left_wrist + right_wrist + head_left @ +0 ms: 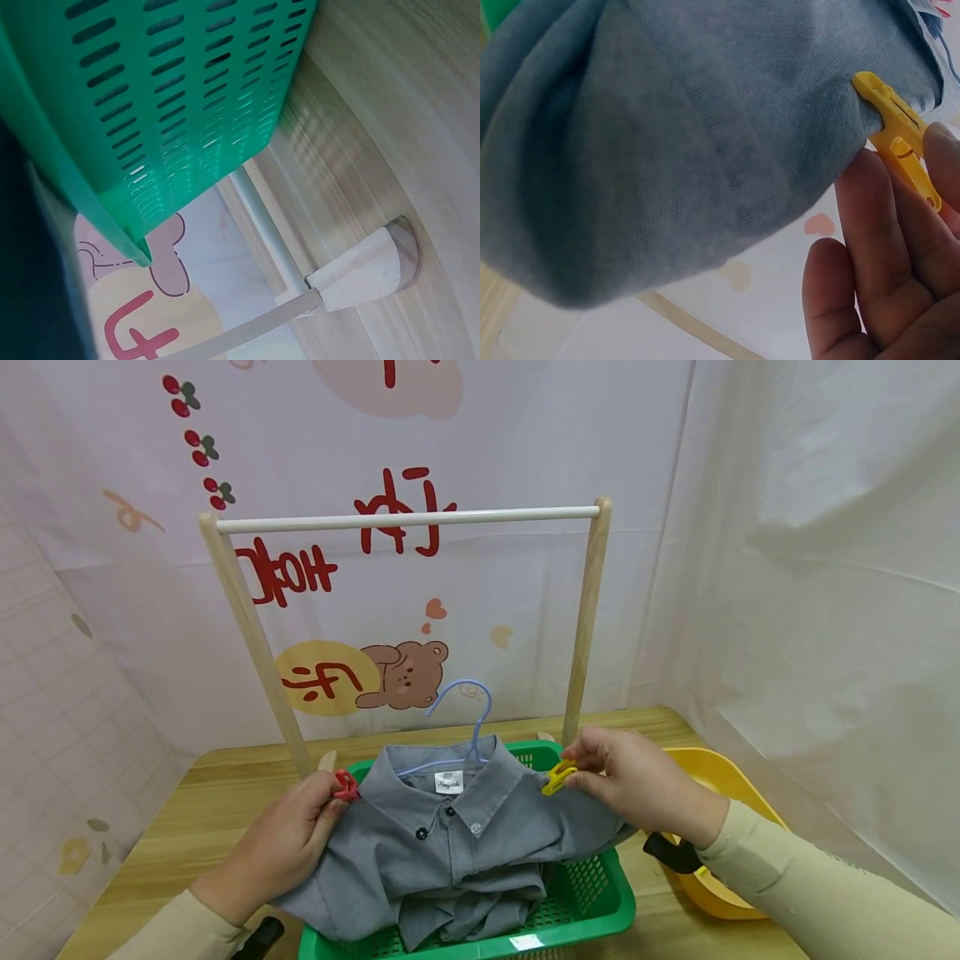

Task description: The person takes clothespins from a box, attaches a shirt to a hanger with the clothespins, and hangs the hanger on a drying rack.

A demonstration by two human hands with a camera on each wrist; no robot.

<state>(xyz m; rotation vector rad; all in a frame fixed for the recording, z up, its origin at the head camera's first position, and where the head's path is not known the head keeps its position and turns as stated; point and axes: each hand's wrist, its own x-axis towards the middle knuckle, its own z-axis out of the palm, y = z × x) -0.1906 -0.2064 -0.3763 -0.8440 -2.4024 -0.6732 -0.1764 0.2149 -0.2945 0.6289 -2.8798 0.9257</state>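
A grey button-up shirt (360, 860) hangs on a blue hanger (480, 727), its hook standing out of the collar. At the left shoulder, my left hand (281, 839) pinches a red clothespin (346, 785). Opposite it, my right hand (641, 781) pinches a yellow clothespin (558, 776), which clips the shirt's right shoulder in the right wrist view, with a fold of cloth in its jaws. The lower part of the shirt lies bunched in a green basket (617, 893). Neither the left hand nor the red clothespin shows in the left wrist view.
Behind the basket stands a wooden rack with a white rod (420, 518); its foot (367, 270) rests on the wooden table (172, 835). To the right is a yellow basin (697, 768), partly behind my right forearm. A printed curtain (525, 452) hangs at the back.
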